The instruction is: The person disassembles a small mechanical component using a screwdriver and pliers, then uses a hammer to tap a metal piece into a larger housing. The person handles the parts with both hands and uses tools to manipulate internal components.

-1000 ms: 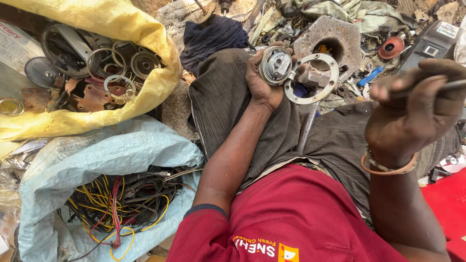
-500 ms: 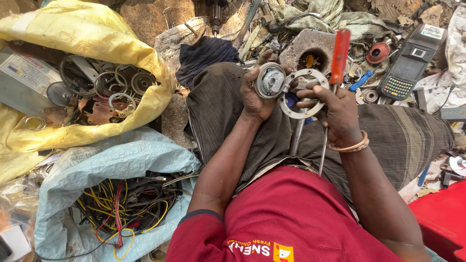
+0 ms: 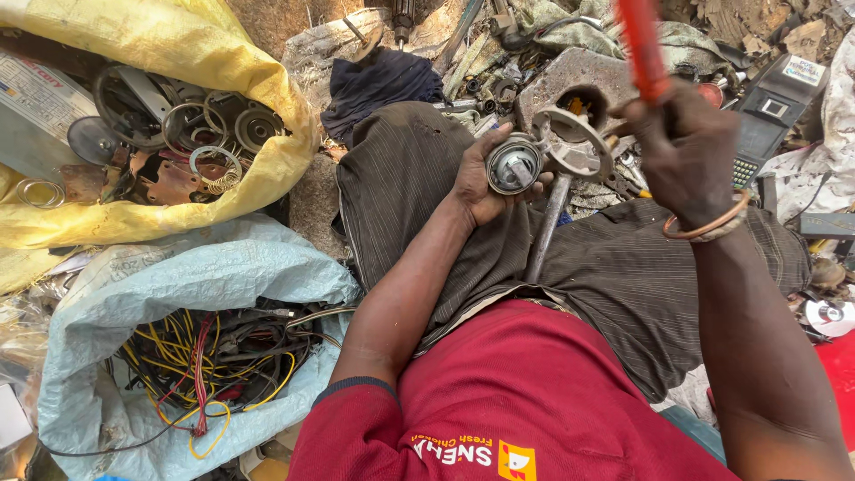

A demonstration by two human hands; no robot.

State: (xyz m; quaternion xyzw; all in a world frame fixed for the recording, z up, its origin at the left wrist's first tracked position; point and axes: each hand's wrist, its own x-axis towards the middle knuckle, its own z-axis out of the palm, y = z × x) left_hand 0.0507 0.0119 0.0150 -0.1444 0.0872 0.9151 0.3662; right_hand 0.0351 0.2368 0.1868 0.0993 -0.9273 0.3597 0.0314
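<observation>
Yellow cloth makes the biggest thing, a sack (image 3: 178, 53) at the top left, full of metal rings and discs (image 3: 191, 134). Below it lies a pale blue sack (image 3: 178, 267) stuffed with yellow, red and black wires (image 3: 205, 356). The person's grey trousers (image 3: 623, 276) sit in the middle, with scrap all around. The left hand (image 3: 476, 178) is wrapped around a round metal motor part (image 3: 515, 165), held above the lap. Touching it is a silver ring piece (image 3: 574, 147). The right hand (image 3: 690, 151) is closed tight on a red screwdriver handle (image 3: 643, 44), raised just beside the part.
</observation>
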